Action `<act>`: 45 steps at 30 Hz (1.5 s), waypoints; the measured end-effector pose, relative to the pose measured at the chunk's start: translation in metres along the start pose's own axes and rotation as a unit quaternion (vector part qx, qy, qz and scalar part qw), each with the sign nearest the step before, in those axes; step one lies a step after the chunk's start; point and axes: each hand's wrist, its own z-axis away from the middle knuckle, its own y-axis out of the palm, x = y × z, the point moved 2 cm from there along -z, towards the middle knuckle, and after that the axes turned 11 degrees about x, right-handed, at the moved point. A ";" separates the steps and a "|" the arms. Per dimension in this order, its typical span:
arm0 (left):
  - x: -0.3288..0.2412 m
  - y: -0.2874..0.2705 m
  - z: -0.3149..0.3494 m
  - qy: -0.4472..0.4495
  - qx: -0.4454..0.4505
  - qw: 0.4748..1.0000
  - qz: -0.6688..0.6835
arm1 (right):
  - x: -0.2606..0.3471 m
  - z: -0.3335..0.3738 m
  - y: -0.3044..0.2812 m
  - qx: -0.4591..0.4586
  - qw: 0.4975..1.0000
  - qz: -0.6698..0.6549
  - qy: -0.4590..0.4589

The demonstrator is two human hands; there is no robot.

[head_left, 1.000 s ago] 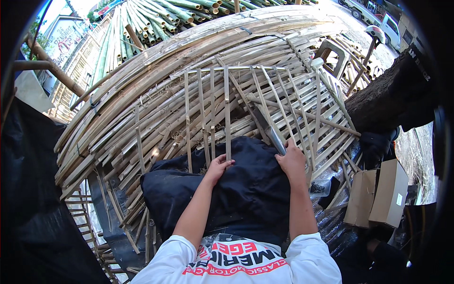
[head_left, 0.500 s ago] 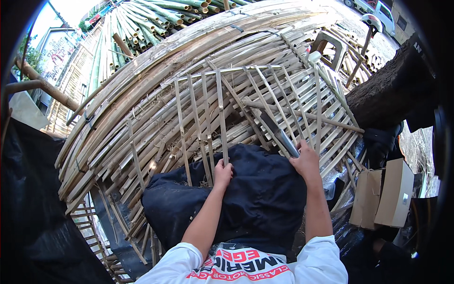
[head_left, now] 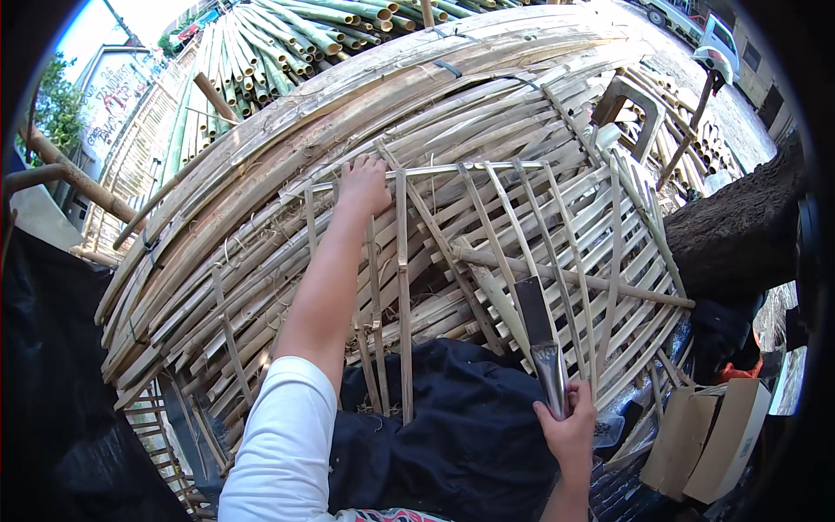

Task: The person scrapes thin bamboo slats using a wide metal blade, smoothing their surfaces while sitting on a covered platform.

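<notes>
My left hand (head_left: pixel 364 184) reaches far forward. Its fingers curl over the curved bamboo strip (head_left: pixel 426 170) that joins the tops of several upright slats, and the hand hides the slat tops under it. The nearest uncovered upright bamboo slat (head_left: pixel 403 287) stands just right of my left wrist. In my right hand (head_left: pixel 570 431), low and to the right, is a broad-bladed knife (head_left: pixel 539 326), closed in by its metal handle. Its dark flat blade points up and away from me, in front of thin slats. A dark cloth (head_left: pixel 435 413) covers my lap.
Split bamboo strips (head_left: pixel 261 209) are stacked in a large curved pile ahead. A bamboo pole (head_left: pixel 591 280) crosses the slats on the right. An open cardboard box (head_left: pixel 726 439) stands at lower right, below a thick trunk (head_left: pixel 739 222). Green bamboo poles (head_left: pixel 261 52) lie behind.
My left hand has left the slat's lower end and moved up and forward to the curved strip. My right hand has dropped lower with the knife, whose blade now points more upright.
</notes>
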 end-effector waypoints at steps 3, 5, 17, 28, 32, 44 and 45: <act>-0.002 0.007 -0.029 -0.012 0.169 0.979 -0.110 | -0.003 -0.003 0.000 0.013 0.998 -0.052 0.026; -0.007 0.006 -0.036 0.006 0.229 0.966 -0.118 | -0.008 -0.007 0.000 0.007 0.998 -0.068 0.012; 0.014 -0.078 -0.052 0.087 0.044 0.995 0.025 | 0.007 -0.014 -0.006 -0.001 0.994 -0.109 0.018; 0.056 -0.055 -0.057 -0.083 -0.015 0.989 -0.124 | 0.021 -0.015 -0.008 -0.015 0.993 -0.119 -0.004; 0.039 -0.028 -0.023 -0.032 -0.042 0.997 -0.052 | 0.017 -0.011 0.005 0.003 0.991 -0.133 -0.003; -0.006 -0.051 0.325 -0.069 0.131 0.976 0.162 | -0.005 0.034 0.032 0.089 0.970 -0.224 -0.017; 0.002 -0.057 0.359 -0.103 0.131 0.973 0.157 | -0.008 0.040 0.029 0.077 0.971 -0.228 -0.008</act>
